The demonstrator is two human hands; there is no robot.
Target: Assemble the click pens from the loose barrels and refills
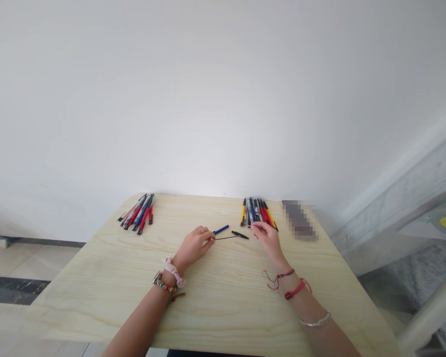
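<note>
My left hand (196, 246) is closed in a pinch on a thin dark pen refill (226, 238), which points right across the table. A blue pen barrel (221, 229) lies just beyond those fingertips; whether they touch it I cannot tell. Close to the refill's far end is a black pen part (240, 234) with a tapered tip. To the right, my right hand (267, 239) has thumb and forefinger pressed together above the table. Whatever it pinches, if anything, is too small to make out.
Several pens, mostly red, blue and grey (137, 213), lie in a pile at the back left of the wooden table (223, 297). Another row of pens (257, 210) sits behind my right hand. A blurred-out dark object (300, 220) rests at the back right. A white wall (223, 99) stands behind.
</note>
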